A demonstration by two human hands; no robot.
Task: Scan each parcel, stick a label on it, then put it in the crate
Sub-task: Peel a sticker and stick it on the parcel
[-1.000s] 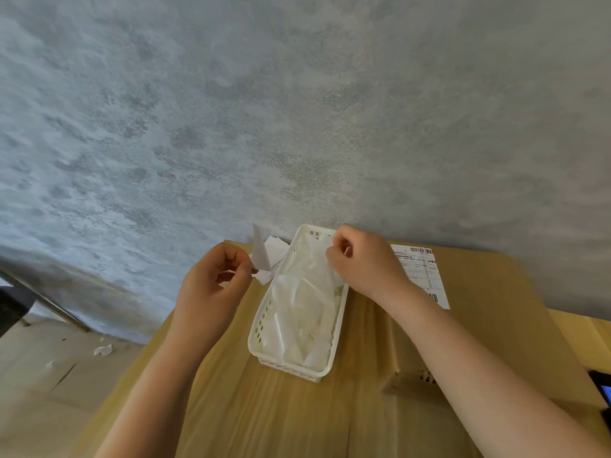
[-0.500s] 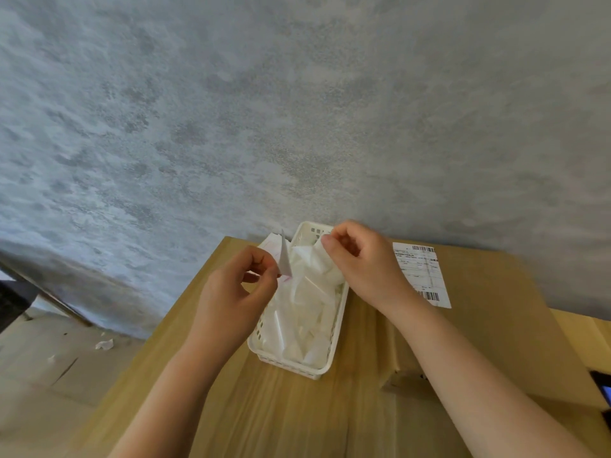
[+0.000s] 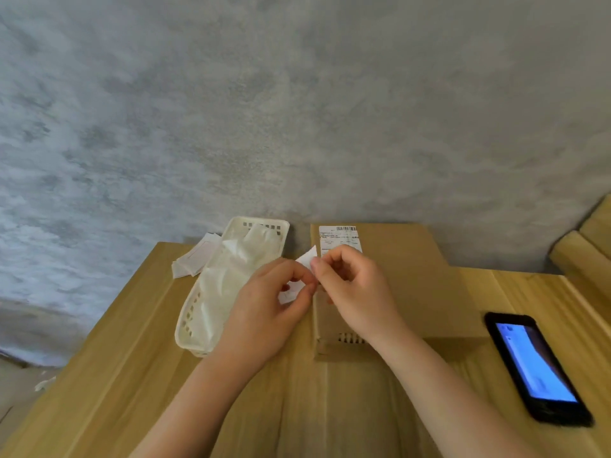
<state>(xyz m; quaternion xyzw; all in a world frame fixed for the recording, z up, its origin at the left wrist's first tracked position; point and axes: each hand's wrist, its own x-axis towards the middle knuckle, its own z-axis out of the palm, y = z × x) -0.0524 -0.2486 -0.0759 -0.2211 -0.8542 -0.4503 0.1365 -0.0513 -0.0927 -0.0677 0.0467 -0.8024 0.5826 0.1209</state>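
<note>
I see both hands pinching one small white label (image 3: 305,259) between them, left hand (image 3: 264,312) and right hand (image 3: 353,292), held above the near-left edge of the cardboard parcel (image 3: 413,279) on the tabletop (image 3: 132,375). White basket (image 3: 198,312) of paper sits left, phone (image 3: 535,368) right.

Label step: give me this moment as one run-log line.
stage: peeling label | left hand + right hand: pinching small white label | cardboard parcel: on table | phone: screen lit
</note>
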